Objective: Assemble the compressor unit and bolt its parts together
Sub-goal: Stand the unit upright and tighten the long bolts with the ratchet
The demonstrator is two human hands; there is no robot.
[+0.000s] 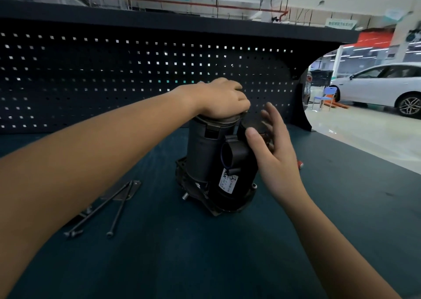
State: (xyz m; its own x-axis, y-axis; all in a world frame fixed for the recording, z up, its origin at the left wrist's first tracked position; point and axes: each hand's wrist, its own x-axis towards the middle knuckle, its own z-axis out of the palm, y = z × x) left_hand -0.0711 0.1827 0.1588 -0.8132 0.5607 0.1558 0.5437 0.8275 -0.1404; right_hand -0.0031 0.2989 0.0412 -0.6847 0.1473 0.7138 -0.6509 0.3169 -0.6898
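The dark compressor unit [205,159] stands upright on the blue-green bench mat, a grey cylinder on a black base with a white label on its front. My left hand [222,98] lies over the cylinder's top cap, fingers curled down around its rim. My right hand [271,139] is beside the unit's right flank with fingers straight and spread, the thumb against the black housing. What lies behind the right palm is hidden.
Two long thin bolts [100,210] and a flat metal bracket [129,189] lie on the mat [182,253] to the unit's left. A small red object [300,164] peeks out behind my right wrist. A dark pegboard wall [114,82] closes the bench's far side.
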